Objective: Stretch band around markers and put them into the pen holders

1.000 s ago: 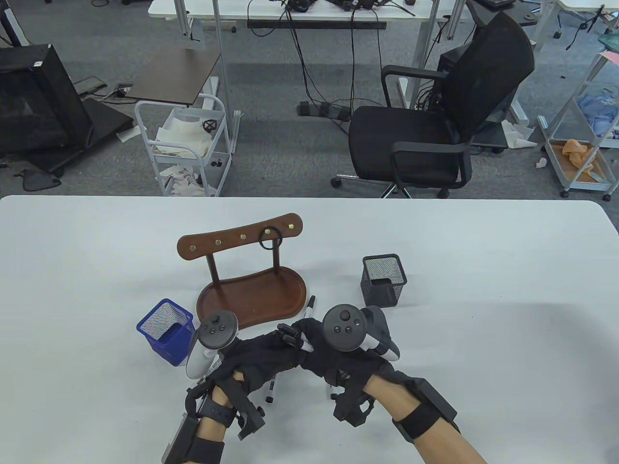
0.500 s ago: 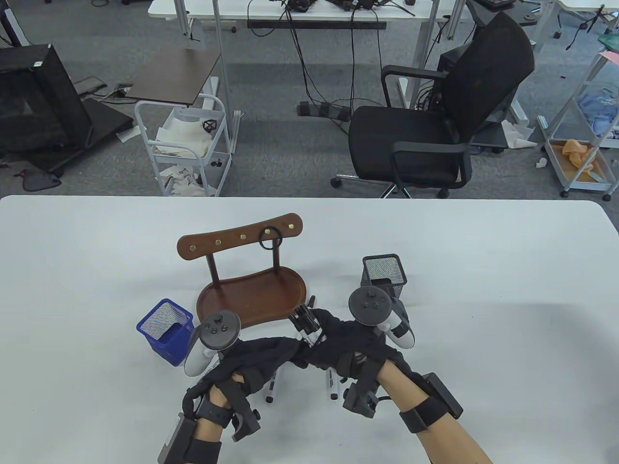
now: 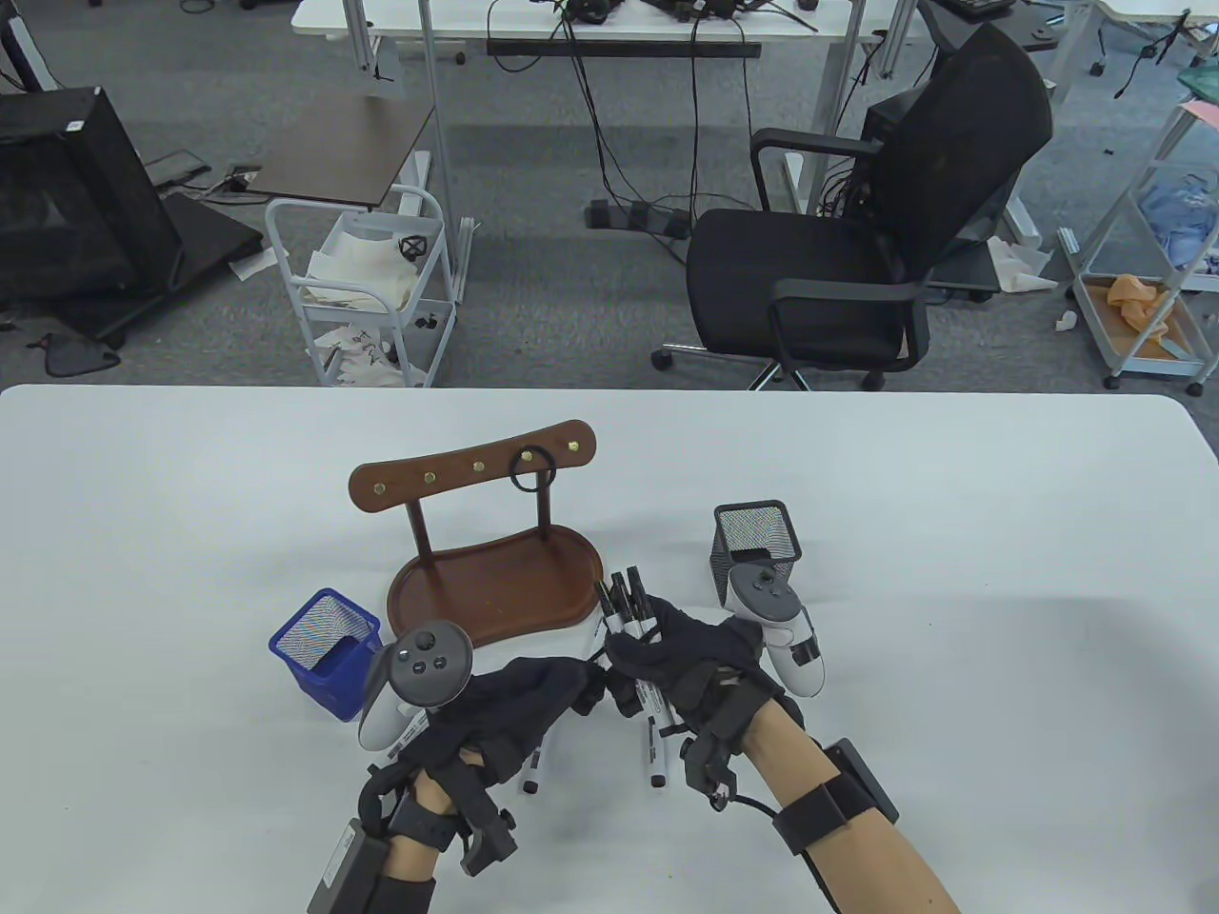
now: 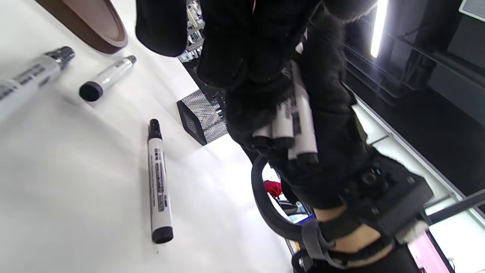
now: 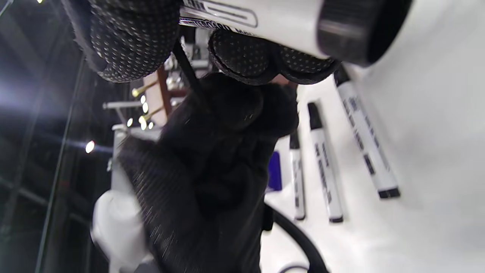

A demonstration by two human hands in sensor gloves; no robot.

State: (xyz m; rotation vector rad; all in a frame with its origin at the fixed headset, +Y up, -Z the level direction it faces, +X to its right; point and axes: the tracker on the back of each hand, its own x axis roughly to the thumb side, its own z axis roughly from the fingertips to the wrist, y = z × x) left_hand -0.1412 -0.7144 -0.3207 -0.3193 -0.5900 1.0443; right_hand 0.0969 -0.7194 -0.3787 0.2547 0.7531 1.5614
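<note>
Just in front of the wooden rack (image 3: 495, 581), the right hand (image 3: 700, 662) grips a bundle of markers (image 3: 630, 614); the left hand's (image 3: 519, 709) fingers (image 3: 581, 687), curled, meet that bundle, their hold unclear.

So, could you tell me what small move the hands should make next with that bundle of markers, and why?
Probably the left hand should draw the band over the bundle of markers. The right hand grips the bundle tilted above the table, short of the black mesh holder, and I cannot see a band wrapped around it. Several loose markers lie on the table.
</note>
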